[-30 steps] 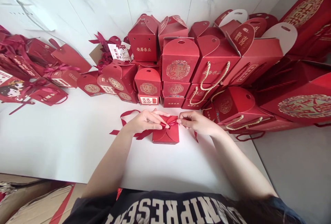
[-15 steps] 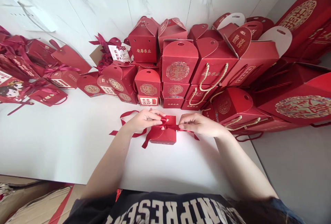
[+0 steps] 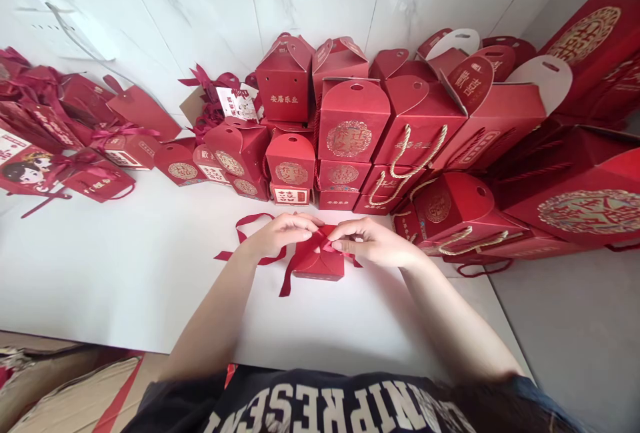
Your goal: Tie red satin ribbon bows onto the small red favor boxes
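Observation:
A small red gift box (image 3: 319,266) lies on the white table in front of me. Dark red ribbon (image 3: 287,277) crosses its top, with one tail hanging over the left side and a loop curling on the table to the left. Over the box's upper left, my left hand (image 3: 287,233) has its fingers closed on the ribbon. My right hand (image 3: 367,241) pinches the ribbon above the middle of the box, its fingertips close to those of the left. The knot is partly hidden by my fingers.
Stacked red gift boxes (image 3: 353,129) line the wall behind, some with gold rope handles. Larger red boxes (image 3: 585,199) stand at the right. Ribboned red boxes (image 3: 100,176) are piled on the left. Cardboard (image 3: 75,393) lies below the table's near left edge.
My right hand has moved left from the box's right side to its middle, bringing the ribbon with it. My left hand stays over the box's left part.

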Tool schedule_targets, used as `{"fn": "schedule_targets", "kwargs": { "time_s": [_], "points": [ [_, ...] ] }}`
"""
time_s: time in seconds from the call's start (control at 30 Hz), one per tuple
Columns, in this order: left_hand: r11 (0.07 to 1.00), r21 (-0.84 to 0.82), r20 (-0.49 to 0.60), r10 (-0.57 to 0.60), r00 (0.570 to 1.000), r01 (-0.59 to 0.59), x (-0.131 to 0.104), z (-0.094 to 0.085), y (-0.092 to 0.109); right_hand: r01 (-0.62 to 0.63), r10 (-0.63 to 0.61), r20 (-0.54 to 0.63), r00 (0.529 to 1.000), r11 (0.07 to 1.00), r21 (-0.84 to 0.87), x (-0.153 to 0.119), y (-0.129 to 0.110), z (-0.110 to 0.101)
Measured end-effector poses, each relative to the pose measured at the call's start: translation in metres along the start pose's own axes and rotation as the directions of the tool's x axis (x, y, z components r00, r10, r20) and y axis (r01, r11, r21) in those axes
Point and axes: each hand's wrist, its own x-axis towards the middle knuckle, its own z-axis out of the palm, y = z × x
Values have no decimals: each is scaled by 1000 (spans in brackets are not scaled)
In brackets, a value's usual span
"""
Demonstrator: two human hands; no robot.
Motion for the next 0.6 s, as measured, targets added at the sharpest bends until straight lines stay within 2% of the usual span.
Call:
{"fn": "schedule_targets", "kwargs": {
  "time_s": [0.13, 0.23, 0.33, 0.43, 0.53, 0.6],
  "points": [
    [994, 99, -60, -29, 998, 35, -13, -9, 15, -33, 36, 45, 998, 997, -74, -7, -3, -8],
    [977, 198, -14, -80, 997, 81, -31, -24, 26, -95, 102, 56, 993, 989, -113, -13, -4, -16],
    [952, 195, 31, -246, 969, 236, -40, -30, 25, -115, 117, 12, 993, 988, -107, -15, -4, -21],
    [909, 190, 45, -385, 922, 370, -38, -28, 17, -126, 124, -22, 992, 982, -144, -14, -5, -21],
    [916, 150, 66, -386, 920, 373, -36, -27, 11, -105, 89, -71, 993, 959, -264, -13, -5, -22],
    [946, 97, 45, -315, 948, 310, -37, -30, 9, -100, 73, -98, 992, 947, -304, -13, -4, -24]
  ]
}}
